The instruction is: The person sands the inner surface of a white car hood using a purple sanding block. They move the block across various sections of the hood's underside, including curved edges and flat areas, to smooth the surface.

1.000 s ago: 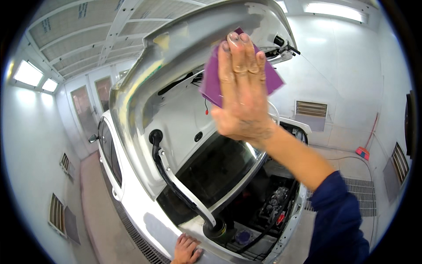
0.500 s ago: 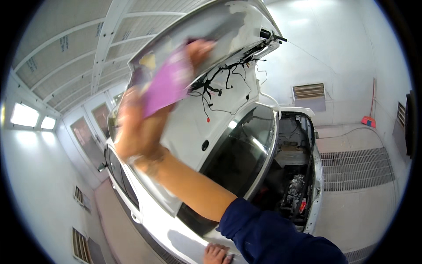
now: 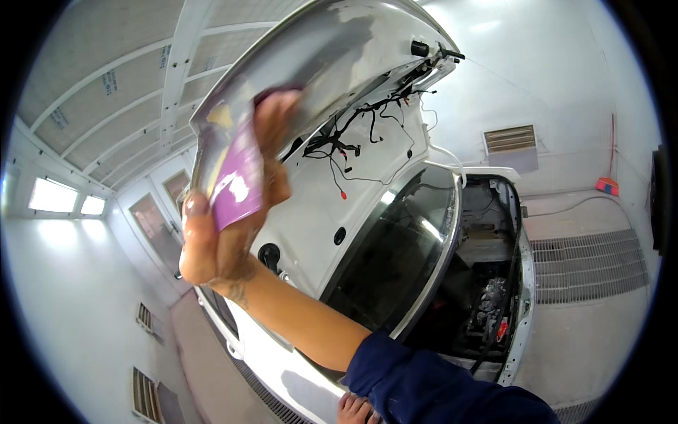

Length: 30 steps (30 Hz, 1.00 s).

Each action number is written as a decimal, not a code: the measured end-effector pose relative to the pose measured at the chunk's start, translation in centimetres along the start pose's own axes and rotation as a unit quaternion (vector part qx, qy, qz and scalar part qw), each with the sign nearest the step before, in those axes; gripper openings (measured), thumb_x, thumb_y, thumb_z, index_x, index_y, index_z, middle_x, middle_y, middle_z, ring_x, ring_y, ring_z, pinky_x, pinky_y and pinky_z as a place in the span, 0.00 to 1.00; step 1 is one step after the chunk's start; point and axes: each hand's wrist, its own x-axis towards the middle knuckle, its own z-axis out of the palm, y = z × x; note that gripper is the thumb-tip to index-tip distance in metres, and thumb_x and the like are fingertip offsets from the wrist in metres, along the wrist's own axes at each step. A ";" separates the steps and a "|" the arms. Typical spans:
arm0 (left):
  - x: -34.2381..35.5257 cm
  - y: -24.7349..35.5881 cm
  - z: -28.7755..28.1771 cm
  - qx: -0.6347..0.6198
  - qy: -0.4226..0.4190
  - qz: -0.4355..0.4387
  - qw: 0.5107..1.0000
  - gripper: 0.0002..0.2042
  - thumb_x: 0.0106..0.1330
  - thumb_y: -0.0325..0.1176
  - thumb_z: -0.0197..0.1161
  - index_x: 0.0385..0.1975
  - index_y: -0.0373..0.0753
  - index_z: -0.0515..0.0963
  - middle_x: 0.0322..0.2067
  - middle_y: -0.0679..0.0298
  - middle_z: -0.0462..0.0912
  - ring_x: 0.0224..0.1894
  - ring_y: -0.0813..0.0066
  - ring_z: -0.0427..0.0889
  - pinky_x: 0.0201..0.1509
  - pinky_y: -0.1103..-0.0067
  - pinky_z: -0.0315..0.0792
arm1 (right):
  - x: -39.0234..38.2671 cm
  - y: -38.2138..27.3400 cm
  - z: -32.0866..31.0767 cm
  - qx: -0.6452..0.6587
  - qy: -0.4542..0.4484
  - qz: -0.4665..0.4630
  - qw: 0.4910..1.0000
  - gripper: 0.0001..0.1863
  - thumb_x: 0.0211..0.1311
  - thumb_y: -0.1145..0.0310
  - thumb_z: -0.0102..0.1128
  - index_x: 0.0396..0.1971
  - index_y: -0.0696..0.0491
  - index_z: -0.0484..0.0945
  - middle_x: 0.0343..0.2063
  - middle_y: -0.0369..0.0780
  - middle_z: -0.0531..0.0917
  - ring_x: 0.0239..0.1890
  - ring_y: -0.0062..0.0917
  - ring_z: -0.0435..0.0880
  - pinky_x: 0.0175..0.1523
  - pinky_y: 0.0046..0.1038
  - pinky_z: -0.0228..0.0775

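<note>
My right hand [image 3: 229, 240] reaches up and away, its fingers closed around a purple sheet of what looks like sandpaper [image 3: 240, 177]. The sheet is bent, shiny in its lower part, and lies against the raised panel [image 3: 339, 53] of a white car. Grey patches and a yellowish filler spot [image 3: 220, 115] mark that panel, close to the sheet's upper end. Motion blurs the fingertips. Low in the view, my left hand [image 3: 357, 410] rests with spread fingers on the white bodywork, partly cut off by the lower edge and the sleeve.
Loose black wiring [image 3: 339, 141] hangs under the panel, right of my hand. A dark window [image 3: 388, 247] and an open compartment [image 3: 487, 275] lie below. Floor grating [image 3: 590, 265] and a red broom [image 3: 607, 185] are at right; white booth walls surround the car.
My right hand and the purple sheet have swept left and slightly down along the panel. The view has shifted a little. My left hand stays on the bodywork.
</note>
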 end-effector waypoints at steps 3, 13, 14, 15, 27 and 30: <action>-2.1 0.4 0.6 0.020 0.013 -0.040 0.999 0.21 0.59 0.45 0.58 0.43 0.32 0.80 0.49 0.44 0.78 0.58 0.38 0.72 0.70 0.47 0.57 | -2.4 -0.4 1.7 0.009 0.011 0.005 1.000 0.48 0.69 0.52 0.39 0.75 0.72 0.36 0.77 0.63 0.38 0.81 0.54 0.33 0.77 0.44 0.26; 0.1 1.8 0.1 0.007 0.026 -0.015 1.000 0.20 0.58 0.44 0.60 0.39 0.31 0.77 0.47 0.43 0.76 0.55 0.39 0.72 0.69 0.47 0.57 | 0.3 -2.1 -0.1 0.033 0.018 0.041 0.998 0.46 0.69 0.53 0.37 0.75 0.73 0.39 0.77 0.65 0.40 0.81 0.53 0.36 0.76 0.39 0.29; 0.5 1.6 0.2 0.027 0.038 0.010 0.999 0.19 0.58 0.43 0.60 0.39 0.31 0.77 0.46 0.44 0.76 0.54 0.39 0.72 0.68 0.47 0.58 | 1.3 -2.0 -0.6 0.030 0.008 0.026 0.999 0.46 0.69 0.53 0.37 0.75 0.73 0.39 0.77 0.65 0.41 0.81 0.53 0.36 0.76 0.39 0.29; 0.2 1.7 0.5 0.034 0.042 0.008 0.998 0.19 0.57 0.43 0.60 0.39 0.32 0.77 0.46 0.45 0.77 0.54 0.40 0.72 0.68 0.48 0.58 | 0.6 -1.7 0.3 0.045 0.027 0.024 0.998 0.46 0.68 0.54 0.38 0.75 0.73 0.39 0.77 0.65 0.41 0.81 0.53 0.36 0.75 0.38 0.30; -0.6 0.8 1.2 0.055 0.031 -0.003 0.998 0.19 0.58 0.43 0.60 0.40 0.32 0.78 0.46 0.46 0.78 0.53 0.41 0.74 0.66 0.48 0.60 | -1.0 -2.4 -0.3 0.053 0.005 0.027 0.998 0.46 0.64 0.56 0.39 0.75 0.73 0.42 0.76 0.65 0.46 0.81 0.54 0.42 0.71 0.38 0.41; -1.0 0.6 1.4 0.060 0.027 0.003 0.998 0.19 0.58 0.42 0.60 0.41 0.31 0.78 0.46 0.45 0.78 0.53 0.40 0.73 0.66 0.48 0.60 | 0.2 -1.3 -0.9 0.020 0.019 0.007 1.000 0.47 0.63 0.55 0.39 0.75 0.72 0.42 0.76 0.65 0.46 0.81 0.50 0.44 0.70 0.36 0.39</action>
